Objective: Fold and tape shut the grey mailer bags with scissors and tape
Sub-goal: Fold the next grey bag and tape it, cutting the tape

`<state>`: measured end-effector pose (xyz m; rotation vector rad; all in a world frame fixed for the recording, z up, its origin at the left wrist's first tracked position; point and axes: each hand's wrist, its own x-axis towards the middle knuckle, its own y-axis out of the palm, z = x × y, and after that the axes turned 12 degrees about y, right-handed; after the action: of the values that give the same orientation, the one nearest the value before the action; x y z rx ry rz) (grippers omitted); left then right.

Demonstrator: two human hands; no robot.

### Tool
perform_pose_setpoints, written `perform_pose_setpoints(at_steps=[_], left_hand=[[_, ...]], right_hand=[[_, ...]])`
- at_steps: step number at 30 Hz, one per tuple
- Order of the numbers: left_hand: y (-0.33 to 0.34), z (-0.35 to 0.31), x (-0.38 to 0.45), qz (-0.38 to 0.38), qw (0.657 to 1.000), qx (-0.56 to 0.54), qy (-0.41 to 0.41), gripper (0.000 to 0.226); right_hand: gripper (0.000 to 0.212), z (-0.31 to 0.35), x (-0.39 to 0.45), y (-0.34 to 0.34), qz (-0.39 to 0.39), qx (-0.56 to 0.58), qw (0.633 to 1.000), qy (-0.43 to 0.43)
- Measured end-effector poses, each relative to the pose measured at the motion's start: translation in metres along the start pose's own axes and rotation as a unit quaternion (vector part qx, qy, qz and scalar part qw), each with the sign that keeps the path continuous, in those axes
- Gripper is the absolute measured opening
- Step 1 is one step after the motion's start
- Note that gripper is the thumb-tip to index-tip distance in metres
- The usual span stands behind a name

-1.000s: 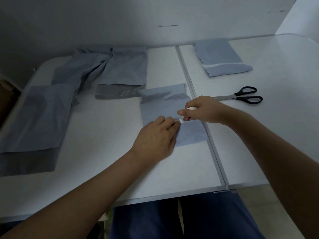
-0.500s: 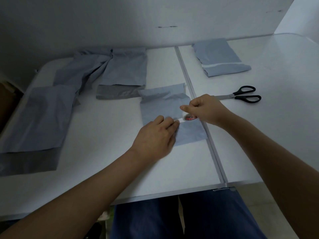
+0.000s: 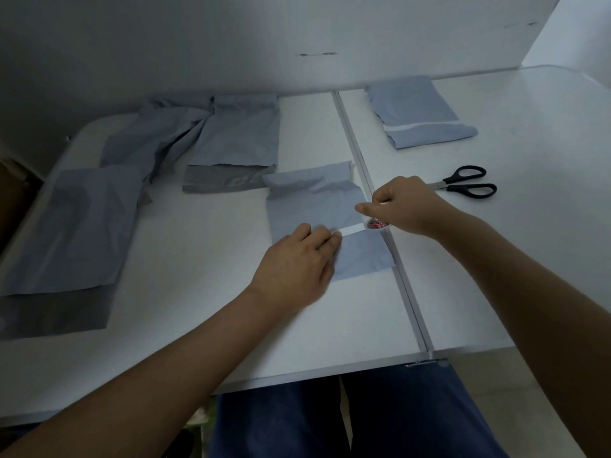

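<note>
Taping in progress: left hand (image 3: 299,261) lies flat, fingers straight, pressing the free end of the tape strip (image 3: 352,230) onto the folded grey mailer bag (image 3: 325,213) directly beneath it. Right hand (image 3: 405,206) curls round the tape roll (image 3: 378,223) just past the bag's right edge, with the strip drawn taut between the two hands across the fold. Scissors (image 3: 469,185) lie on the desk (image 3: 496,259) just beyond the right hand, untouched. One bag already taped (image 3: 421,117) sits farther out past the scissors; unfolded bags (image 3: 231,137) lie well out to the left of the left hand. Judgement: bag film is thin, light, soft and slick, creased, likely to slide or spring open if released; hold by flat pressure on the fold near the strip rather than a pinch. Tape sticks on contact, so keep it taut until cut.
</note>
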<state>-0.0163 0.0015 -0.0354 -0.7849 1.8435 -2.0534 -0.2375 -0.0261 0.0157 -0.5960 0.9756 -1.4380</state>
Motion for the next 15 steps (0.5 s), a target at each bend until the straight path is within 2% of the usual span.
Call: perform_pose_setpoints(at_steps=[7,15], left_hand=[[-0.006,-0.005,0.005,0.008,1.0,0.015,-0.01,0.044],[-0.017,-0.006,0.018,0.075,0.997,0.024,-0.002,0.052]], right_hand=[[0.05,-0.003,-0.003,0.003,-0.02,-0.017,1.0,-0.01],[0.048,-0.005,-0.001,0.004,-0.028,-0.023,0.999,-0.011]])
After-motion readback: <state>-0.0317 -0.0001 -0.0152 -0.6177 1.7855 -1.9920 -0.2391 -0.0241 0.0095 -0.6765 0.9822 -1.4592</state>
